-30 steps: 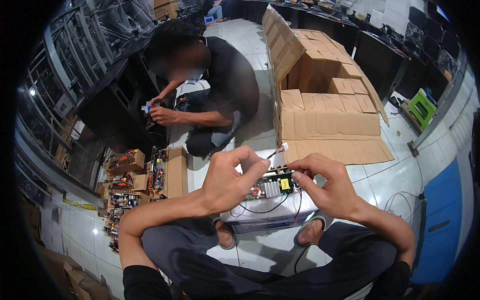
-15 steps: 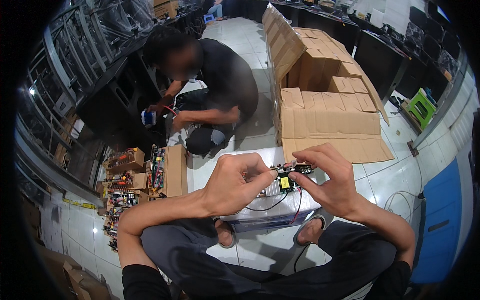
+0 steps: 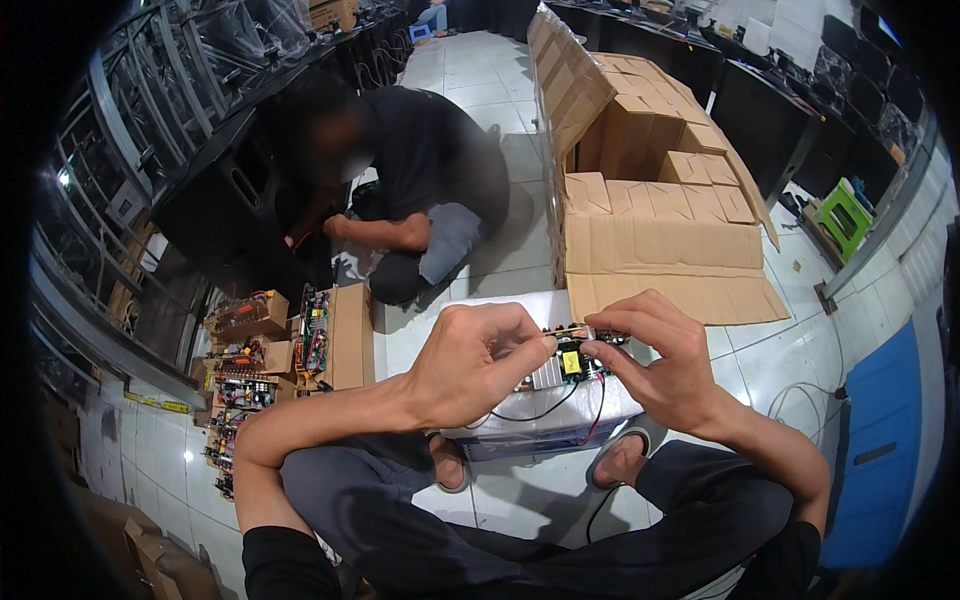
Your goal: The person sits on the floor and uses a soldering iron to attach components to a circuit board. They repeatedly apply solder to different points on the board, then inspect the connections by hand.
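Note:
A circuit board with metal heat sink fins, a yellow-labelled transformer and black and red wires lies on a white, plastic-wrapped box between my feet. My left hand is closed in a pinch at the board's upper left edge. From the other side my right hand grips near the upper right edge, with index finger above and thumb below a small part of the board. The fingers partly hide the board, and what exactly lies between the tips is too small to make out.
Several circuit boards stand on cardboard at the left, beside a brown carton. A person crouches at a black speaker cabinet. A large open cardboard box stands ahead; a green stool and blue panel are right.
My right fingertips have come down closer to the board and nearer each other. My left hand is almost still. The co-worker has leaned lower toward the cabinet, and the blue-and-white thing they held is hidden.

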`<state>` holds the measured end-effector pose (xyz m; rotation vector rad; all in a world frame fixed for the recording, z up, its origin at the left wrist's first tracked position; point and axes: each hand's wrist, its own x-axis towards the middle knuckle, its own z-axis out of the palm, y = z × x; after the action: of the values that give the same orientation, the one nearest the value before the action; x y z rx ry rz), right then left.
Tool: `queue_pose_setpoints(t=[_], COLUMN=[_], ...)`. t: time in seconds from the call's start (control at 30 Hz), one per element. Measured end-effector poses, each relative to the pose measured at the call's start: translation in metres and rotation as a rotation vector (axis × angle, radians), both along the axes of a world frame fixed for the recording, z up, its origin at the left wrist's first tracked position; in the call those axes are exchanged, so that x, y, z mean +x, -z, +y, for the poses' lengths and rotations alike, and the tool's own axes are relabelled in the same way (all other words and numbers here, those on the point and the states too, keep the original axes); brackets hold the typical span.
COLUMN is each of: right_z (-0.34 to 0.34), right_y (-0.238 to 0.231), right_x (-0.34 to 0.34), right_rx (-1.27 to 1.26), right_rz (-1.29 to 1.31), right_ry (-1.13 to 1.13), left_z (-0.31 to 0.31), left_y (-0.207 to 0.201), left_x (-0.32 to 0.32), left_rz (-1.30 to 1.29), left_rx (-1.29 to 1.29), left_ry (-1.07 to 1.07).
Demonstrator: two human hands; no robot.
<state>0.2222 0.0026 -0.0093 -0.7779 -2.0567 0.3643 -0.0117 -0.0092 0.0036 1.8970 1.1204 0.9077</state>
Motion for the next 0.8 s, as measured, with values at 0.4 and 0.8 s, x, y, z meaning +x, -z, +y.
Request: queue_pose_setpoints(t=[0.4, 0.8], right_z=[0.025, -0.325], right_y=[-0.036, 0.281], right_x=[0.1, 0.451], right_rx=[-0.035, -0.759], right_rz=[-0.049, -0.196], right_ry=[0.397, 1.847], left_z=[0.014, 0.038], left_y=[0.023, 0.034], left_x=[-0.026, -0.026], left_rz=[0.009, -0.085], left_rx=[0.091, 0.07], left_ry=[-0.102, -0.16])
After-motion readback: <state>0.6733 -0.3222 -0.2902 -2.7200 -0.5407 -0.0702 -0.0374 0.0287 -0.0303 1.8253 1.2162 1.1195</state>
